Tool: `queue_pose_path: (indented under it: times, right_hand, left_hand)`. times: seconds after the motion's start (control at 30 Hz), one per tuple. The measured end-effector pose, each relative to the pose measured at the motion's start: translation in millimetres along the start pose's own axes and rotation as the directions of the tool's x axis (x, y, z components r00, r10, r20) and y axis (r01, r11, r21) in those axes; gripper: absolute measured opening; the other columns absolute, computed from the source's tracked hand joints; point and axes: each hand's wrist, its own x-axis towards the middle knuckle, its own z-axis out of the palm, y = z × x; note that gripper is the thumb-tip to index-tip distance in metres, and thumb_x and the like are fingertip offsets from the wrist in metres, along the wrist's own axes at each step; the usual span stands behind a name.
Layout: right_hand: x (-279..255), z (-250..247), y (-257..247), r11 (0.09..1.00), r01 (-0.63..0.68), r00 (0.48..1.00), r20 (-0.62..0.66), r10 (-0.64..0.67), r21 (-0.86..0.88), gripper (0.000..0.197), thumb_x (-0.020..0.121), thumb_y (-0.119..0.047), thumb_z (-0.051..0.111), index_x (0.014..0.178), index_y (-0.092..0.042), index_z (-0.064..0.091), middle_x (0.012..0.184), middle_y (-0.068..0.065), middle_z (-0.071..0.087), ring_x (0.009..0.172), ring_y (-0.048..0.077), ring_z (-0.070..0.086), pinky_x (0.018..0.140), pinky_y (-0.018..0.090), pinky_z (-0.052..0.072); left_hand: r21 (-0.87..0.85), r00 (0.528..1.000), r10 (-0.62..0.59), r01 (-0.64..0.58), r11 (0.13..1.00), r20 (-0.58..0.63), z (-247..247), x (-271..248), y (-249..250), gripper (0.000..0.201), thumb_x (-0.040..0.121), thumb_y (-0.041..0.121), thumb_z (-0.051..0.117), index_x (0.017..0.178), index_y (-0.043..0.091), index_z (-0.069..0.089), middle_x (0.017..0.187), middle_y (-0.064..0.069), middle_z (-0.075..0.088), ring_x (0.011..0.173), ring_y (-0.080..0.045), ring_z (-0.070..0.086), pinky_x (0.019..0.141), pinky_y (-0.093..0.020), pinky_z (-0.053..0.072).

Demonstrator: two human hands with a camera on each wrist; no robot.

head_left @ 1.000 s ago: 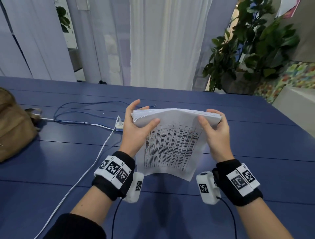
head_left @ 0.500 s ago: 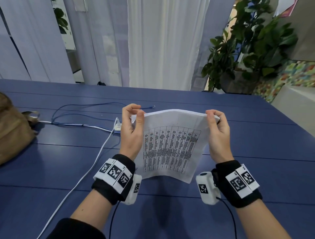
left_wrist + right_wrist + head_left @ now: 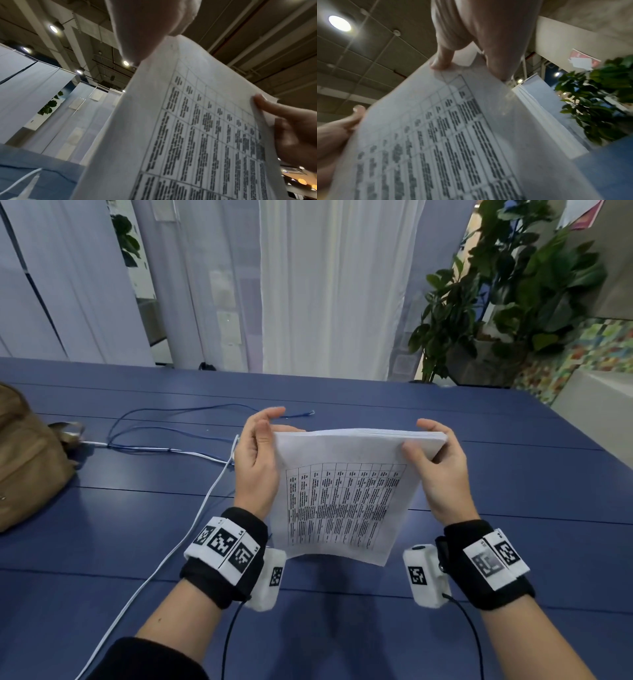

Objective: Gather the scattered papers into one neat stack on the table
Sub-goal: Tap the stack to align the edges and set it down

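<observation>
A stack of white papers (image 3: 342, 498) with a printed table on its front sheet stands tilted on its lower edge over the blue table (image 3: 513, 508). My right hand (image 3: 419, 436) grips the stack's upper right corner, thumb on the front and fingers curled behind. My left hand (image 3: 269, 421) lies along the left edge with its fingers nearly straight and the thumb upright beside the sheets. The left wrist view shows the stack (image 3: 205, 135) from below, with the right thumb at its far edge. In the right wrist view the stack (image 3: 436, 148) fills the lower frame.
A brown bag (image 3: 27, 460) sits at the table's left edge. A white cable (image 3: 191, 529) and a thin blue cable (image 3: 171, 419) run across the table left of my hands. A potted plant (image 3: 507, 302) stands beyond the far right corner.
My left hand has let go of its pinch on the top left corner and now lies straight along the edge. The right thumb has come onto the front sheet.
</observation>
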Motion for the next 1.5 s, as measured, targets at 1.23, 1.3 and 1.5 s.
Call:
queue_pose_path:
  times: [1.23, 1.3, 1.5]
  right_hand:
    - [7.7, -9.1, -30.5, 0.98, 0.106, 0.991, 0.095, -0.091, -0.167, 0.045, 0.066, -0.008, 0.08, 0.097, -0.031, 0.057, 0.091, -0.006, 0.056, 0.086, 0.011, 0.056, 0.077, 0.027, 0.052]
    - [7.0, -8.9, -36.1, 0.965, 0.105, 0.988, 0.139, -0.073, -0.24, 0.041, 0.068, -0.012, 0.08, 0.096, -0.032, 0.058, 0.095, -0.011, 0.055, 0.092, 0.013, 0.054, 0.085, 0.037, 0.05]
    - [5.6, -9.7, -60.0, 0.6, 0.377, 0.926, 0.303, -0.225, -0.706, 0.055, 0.077, -0.041, 0.067, 0.126, -0.025, 0.049, 0.124, -0.007, 0.05, 0.114, 0.007, 0.041, 0.108, 0.038, 0.024]
  left_hand:
    - [0.099, 0.849, -0.295, 0.28, 0.955, 0.438, -11.9, 3.3, 7.3, 0.051, 0.07, -0.004, 0.075, 0.113, 0.02, 0.061, 0.094, 0.009, 0.071, 0.083, 0.001, 0.066, 0.071, -0.01, 0.05]
    - [0.118, 0.851, -0.322, 0.3, 0.947, 0.415, -11.2, 3.0, 7.7, 0.034, 0.07, 0.0, 0.075, 0.097, 0.018, 0.067, 0.083, 0.011, 0.074, 0.081, -0.001, 0.069, 0.07, -0.011, 0.051]
    - [0.119, 0.894, -0.288, 0.263, 0.958, 0.343, -8.8, 1.6, 3.3, 0.022, 0.073, 0.005, 0.075, 0.092, 0.014, 0.069, 0.081, 0.01, 0.075, 0.083, -0.007, 0.071, 0.076, -0.019, 0.054]
